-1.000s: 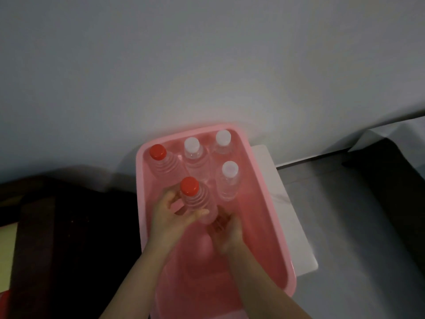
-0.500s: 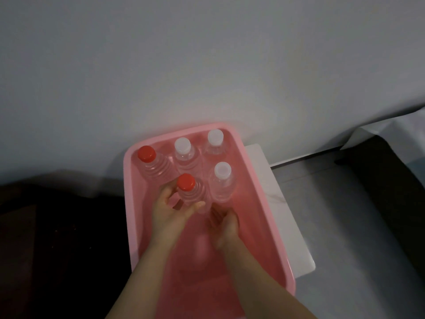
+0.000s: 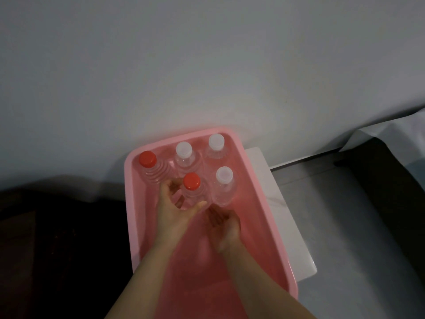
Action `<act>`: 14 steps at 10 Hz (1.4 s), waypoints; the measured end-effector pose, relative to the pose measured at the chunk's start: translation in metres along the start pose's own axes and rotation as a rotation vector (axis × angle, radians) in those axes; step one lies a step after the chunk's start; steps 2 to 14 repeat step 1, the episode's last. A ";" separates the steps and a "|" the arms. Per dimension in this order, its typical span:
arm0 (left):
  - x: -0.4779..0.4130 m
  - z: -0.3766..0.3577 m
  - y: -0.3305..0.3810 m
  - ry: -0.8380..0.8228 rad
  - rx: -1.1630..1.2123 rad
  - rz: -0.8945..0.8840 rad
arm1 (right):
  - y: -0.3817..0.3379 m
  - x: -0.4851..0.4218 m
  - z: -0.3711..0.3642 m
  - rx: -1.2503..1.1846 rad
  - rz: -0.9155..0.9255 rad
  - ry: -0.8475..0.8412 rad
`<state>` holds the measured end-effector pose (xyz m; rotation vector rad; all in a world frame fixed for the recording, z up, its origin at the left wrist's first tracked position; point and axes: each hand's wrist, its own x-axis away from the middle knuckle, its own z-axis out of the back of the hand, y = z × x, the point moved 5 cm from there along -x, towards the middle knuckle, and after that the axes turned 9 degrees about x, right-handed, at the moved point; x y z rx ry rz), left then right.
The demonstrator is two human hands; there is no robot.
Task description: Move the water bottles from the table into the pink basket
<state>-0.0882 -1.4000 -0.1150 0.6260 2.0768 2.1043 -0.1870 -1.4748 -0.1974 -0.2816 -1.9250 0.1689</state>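
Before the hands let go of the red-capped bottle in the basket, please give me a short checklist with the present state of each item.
1. Held red-capped bottle is inside the pink basket: ok.
2. It stands upright: ok, cap points up.
3. Its base rests on the basket floor: cannot tell, the left hand hides it.
4. Left hand grips the bottle: ok, fingers wrap its side.
5. Right hand is clear of the bottle: cannot tell, it is low beside the bottle with an open palm.
6. The other four bottles stand upright: ok, including the white-capped bottle right beside it.
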 end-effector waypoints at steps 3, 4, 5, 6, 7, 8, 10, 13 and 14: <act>0.002 0.002 0.005 -0.041 -0.047 -0.027 | 0.002 0.003 0.004 0.063 -0.006 0.019; 0.002 0.002 0.005 -0.041 -0.047 -0.027 | 0.002 0.003 0.004 0.063 -0.006 0.019; 0.002 0.002 0.005 -0.041 -0.047 -0.027 | 0.002 0.003 0.004 0.063 -0.006 0.019; 0.002 0.002 0.005 -0.041 -0.047 -0.027 | 0.002 0.003 0.004 0.063 -0.006 0.019; 0.002 0.002 0.005 -0.041 -0.047 -0.027 | 0.002 0.003 0.004 0.063 -0.006 0.019; 0.002 0.002 0.005 -0.041 -0.047 -0.027 | 0.002 0.003 0.004 0.063 -0.006 0.019; 0.002 0.002 0.005 -0.041 -0.047 -0.027 | 0.002 0.003 0.004 0.063 -0.006 0.019; 0.002 0.002 0.005 -0.041 -0.047 -0.027 | 0.002 0.003 0.004 0.063 -0.006 0.019; 0.002 0.002 0.005 -0.041 -0.047 -0.027 | 0.002 0.003 0.004 0.063 -0.006 0.019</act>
